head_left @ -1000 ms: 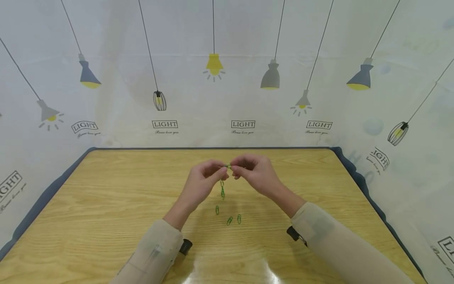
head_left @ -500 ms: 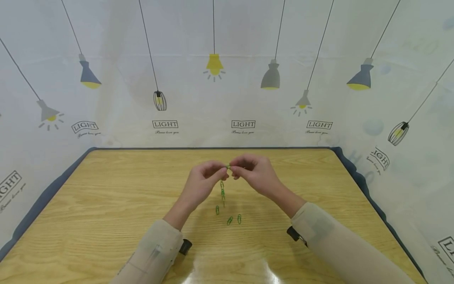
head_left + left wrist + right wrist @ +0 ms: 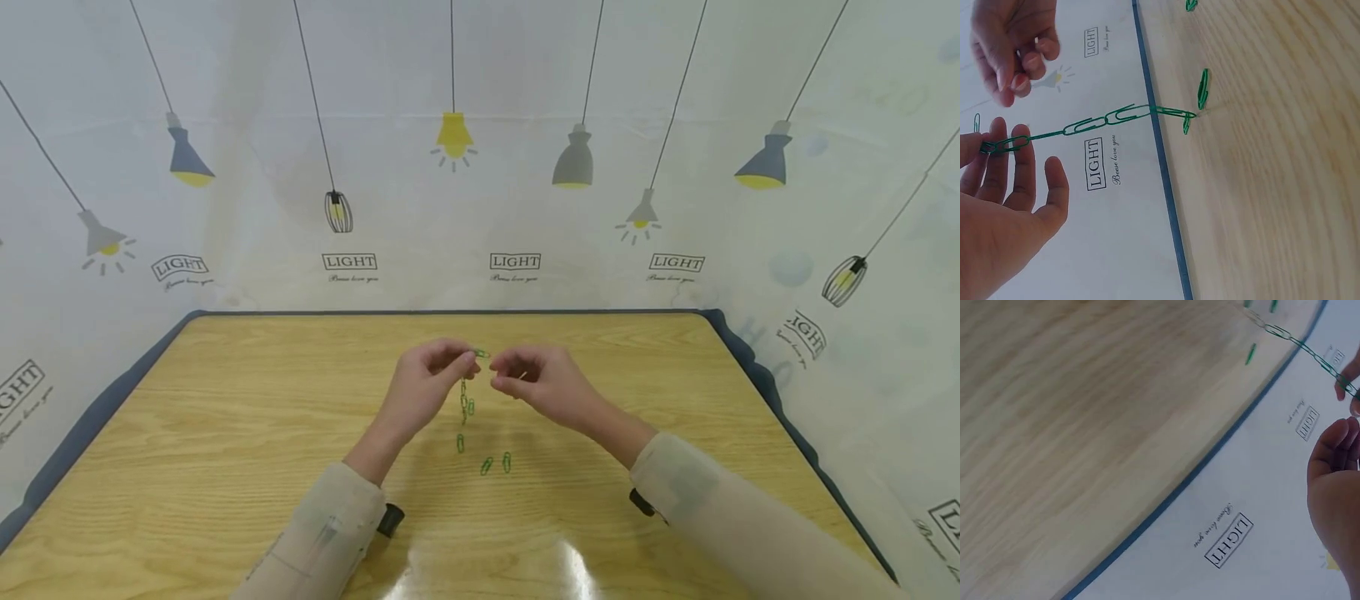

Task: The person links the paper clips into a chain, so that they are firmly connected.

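Note:
My left hand point(image 3: 423, 383) pinches the top of a chain of linked green paper clips between thumb and forefinger. One end clip point(image 3: 482, 354) sticks out past the fingertips toward the right. Below the fingers the paper clip chain point(image 3: 1085, 126) hangs down over the table, as the left wrist view shows at length. Just to the right, my right hand point(image 3: 551, 387) is apart from the clips, its fingers loosely bent with nothing between them. In the right wrist view the right hand point(image 3: 1338, 487) is partly cut off by the frame's edge.
Several loose green paper clips lie on the wooden table point(image 3: 225, 467) under and in front of the hands, among them one clip point(image 3: 461, 443) to the left and another clip point(image 3: 507, 462) to the right. A lamp-printed backdrop point(image 3: 420, 208) stands around the table's far and side edges.
My right hand has let go of the clip at the top and drawn back slightly to the right and down. The left hand keeps its pinch, and the hanging chain has swung a little left.

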{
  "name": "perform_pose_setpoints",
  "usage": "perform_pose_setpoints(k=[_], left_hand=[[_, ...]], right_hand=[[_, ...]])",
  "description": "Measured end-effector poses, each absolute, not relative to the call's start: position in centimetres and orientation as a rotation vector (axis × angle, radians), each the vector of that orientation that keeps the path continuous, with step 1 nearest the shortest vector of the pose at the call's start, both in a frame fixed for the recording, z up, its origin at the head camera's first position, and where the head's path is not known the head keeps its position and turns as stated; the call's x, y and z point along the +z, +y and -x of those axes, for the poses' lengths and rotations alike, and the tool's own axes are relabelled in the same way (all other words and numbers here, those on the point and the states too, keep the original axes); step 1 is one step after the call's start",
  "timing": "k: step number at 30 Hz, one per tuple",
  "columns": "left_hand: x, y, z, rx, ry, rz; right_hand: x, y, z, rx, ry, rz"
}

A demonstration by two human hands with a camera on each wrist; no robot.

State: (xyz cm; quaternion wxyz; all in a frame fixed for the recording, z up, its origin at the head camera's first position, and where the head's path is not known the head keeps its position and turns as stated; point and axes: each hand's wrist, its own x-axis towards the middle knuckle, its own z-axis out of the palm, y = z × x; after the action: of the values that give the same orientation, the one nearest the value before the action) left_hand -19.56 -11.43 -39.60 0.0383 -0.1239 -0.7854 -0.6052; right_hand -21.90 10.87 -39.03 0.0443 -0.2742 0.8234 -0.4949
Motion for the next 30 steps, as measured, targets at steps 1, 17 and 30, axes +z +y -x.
perform_pose_setpoints(k=[1,17,30], left_hand=[[-39.6,-11.5,19.6,-1.866,-2.407,0.381],[-40.5,-12.0,20.0,-1.898,-2.426,0.323],[-41.1,-12.4,20.1,-1.930,-2.470,0.313]], right_hand=[[-39.3,11.0,21.9,-1.483,2.522,0.839],[-44.1,12.7,20.7,-1.202,2.410,0.802],[-46.5,13.5,20.6,-1.051,2.436,0.975]])
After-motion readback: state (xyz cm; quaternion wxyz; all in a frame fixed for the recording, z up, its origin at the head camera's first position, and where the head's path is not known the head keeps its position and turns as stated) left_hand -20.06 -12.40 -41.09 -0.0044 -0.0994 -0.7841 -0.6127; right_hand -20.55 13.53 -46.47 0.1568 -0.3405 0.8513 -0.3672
